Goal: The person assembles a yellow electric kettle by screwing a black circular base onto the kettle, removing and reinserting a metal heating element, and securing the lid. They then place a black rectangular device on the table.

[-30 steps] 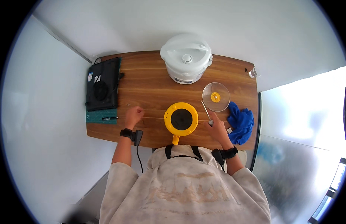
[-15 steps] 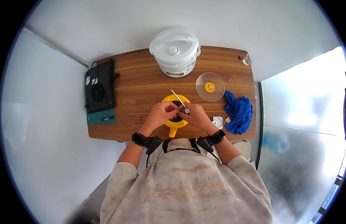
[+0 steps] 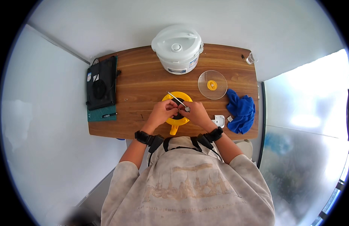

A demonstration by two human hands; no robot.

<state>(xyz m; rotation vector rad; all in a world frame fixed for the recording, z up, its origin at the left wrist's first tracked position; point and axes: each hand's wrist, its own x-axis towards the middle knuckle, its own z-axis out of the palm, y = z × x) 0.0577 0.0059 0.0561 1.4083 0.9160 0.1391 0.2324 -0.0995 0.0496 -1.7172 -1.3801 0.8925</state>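
Note:
Below my hands on the table sits a round yellow base (image 3: 178, 122) with a dark middle and a yellow handle (image 3: 174, 130) pointing at me; it looks like an upturned pot. My left hand (image 3: 160, 113) is over its left side, thumb and fingertips pinched together on something too small to make out. Over its right side, my right hand (image 3: 197, 113) is closed around a thin metal rod (image 3: 174, 98) with a pale grey knob (image 3: 187, 109). The rod slants up to the left. The fingertips of both hands meet closely over the dark middle, hiding part of it.
A white rice cooker (image 3: 178, 52) stands at the back. Right lie a glass lid (image 3: 219, 79) with a yellow knob, a blue cloth (image 3: 241, 113), a white tray (image 3: 219, 121) and a small glass (image 3: 250, 59). Left, a black appliance (image 3: 101, 84) rests on a green mat (image 3: 101, 115).
The rod has tilted further left in my right hand. Both hands remain together over the yellow base, and the whole view has shifted slightly.

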